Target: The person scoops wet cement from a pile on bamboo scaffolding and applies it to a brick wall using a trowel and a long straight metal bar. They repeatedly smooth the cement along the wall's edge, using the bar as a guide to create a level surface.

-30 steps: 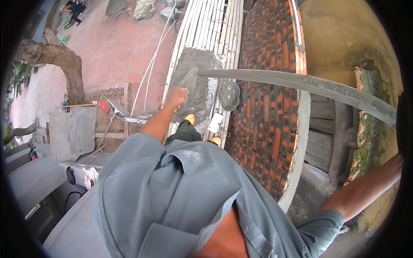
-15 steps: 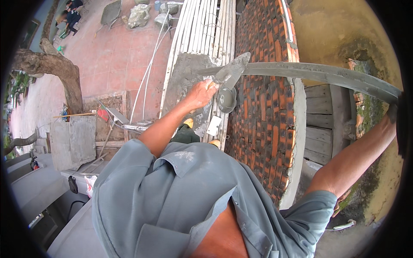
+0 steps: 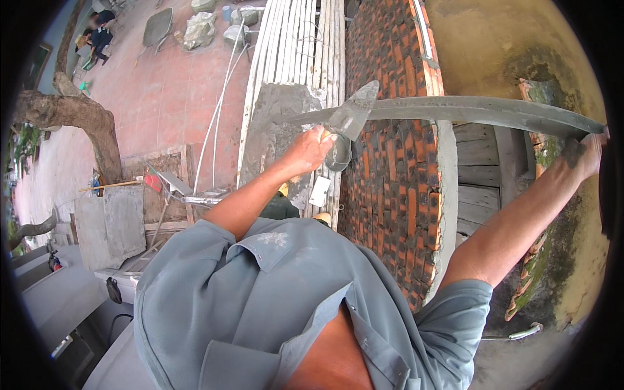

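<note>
My left hand [image 3: 309, 152] is closed round the handle of a pointed trowel [image 3: 353, 112], whose grey, mortar-smeared blade points up and to the right. The blade lies across a long grey straightedge [image 3: 468, 109], which spans from the mortar-covered board over the brick wall [image 3: 390, 175] to the right rim. At its far right end my right hand [image 3: 589, 156] grips the straightedge, its fingers partly cut off by the dark rim. Just below the trowel, a dark round bowl [image 3: 339, 156] sits beside the wall. A white rectangular piece [image 3: 319, 191] lies closer to me on the planks.
Pale scaffold poles [image 3: 296, 45] run away beside the wall, bearing a mortar-covered board [image 3: 273, 104]. A mossy, stained wall [image 3: 494, 39] stands at the right. Left are a tree trunk [image 3: 97, 130], a wheelbarrow [image 3: 158, 27] and large stones [image 3: 198, 30]. People [image 3: 101, 36] are far back left.
The trowel blade has tilted a little more upright. My right hand and the straightedge's right end have moved slightly inward and show more. The whole view has shifted slightly.
</note>
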### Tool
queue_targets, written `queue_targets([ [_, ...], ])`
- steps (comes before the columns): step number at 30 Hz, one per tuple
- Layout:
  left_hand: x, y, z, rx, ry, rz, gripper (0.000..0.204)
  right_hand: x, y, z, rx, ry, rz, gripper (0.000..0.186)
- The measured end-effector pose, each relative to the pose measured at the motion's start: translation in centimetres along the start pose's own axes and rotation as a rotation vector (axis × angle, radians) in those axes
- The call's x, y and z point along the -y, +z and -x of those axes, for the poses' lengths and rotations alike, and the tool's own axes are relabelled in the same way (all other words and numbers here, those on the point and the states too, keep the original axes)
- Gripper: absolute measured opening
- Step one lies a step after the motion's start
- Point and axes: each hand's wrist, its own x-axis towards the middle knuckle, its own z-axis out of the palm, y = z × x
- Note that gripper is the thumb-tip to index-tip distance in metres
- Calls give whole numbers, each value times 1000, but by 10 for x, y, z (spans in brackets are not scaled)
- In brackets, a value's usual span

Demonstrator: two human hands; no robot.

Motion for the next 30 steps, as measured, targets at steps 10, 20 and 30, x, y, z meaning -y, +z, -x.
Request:
queue_targets([
  [10,42,-35,-23,-30,-244,-53,42,-30,-5,19,-112,29,18,54],
  [20,-163,-2,-18,127,411,78,35,-73,8,88,5,-114,6,59],
  [30,14,3,-36,108,-90,-399,45,-34,-15,28,-132,-14,269,55],
])
